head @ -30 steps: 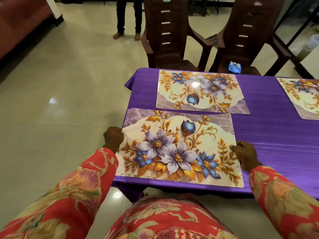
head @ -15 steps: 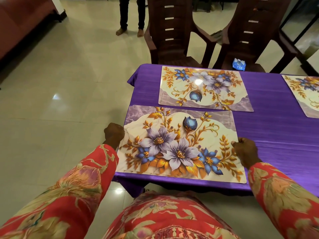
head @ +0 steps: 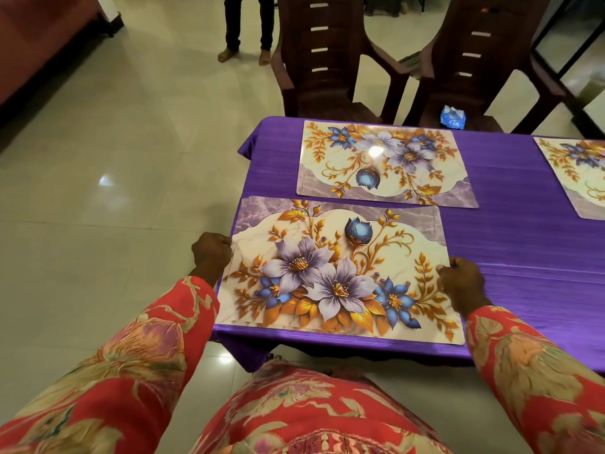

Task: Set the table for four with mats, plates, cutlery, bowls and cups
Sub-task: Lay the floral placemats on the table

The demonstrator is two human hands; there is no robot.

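While the purple tablecloth (head: 510,250) is covering the whole table, the tiled floor (head: 114,178) is spreading out pale and glossy to its left. Two dark brown chairs (head: 327,63) are standing side by side at the far edge of the table, and a small blue packet (head: 452,117) is lying on the seat of the right-hand one. A second person's legs (head: 248,27) are showing on the floor beyond the left chair.

Three floral mats are lying on the cloth. The nearest mat (head: 340,273) is sitting flat at the near left corner of the table, its near long edge running just inside the table's edge. The far mat (head: 383,165) is lying just beyond it, turned the other way round, with a thin strip of cloth showing between the two. The third mat (head: 579,175) is lying well apart to the right, cut off by the frame.

The left hand (head: 211,252) is gripping the nearest mat's left short edge with curled fingers. The right hand (head: 463,285) is pinching the mat's right short edge, fingers curled onto it. Red flowered sleeves (head: 140,365) are covering both forearms.
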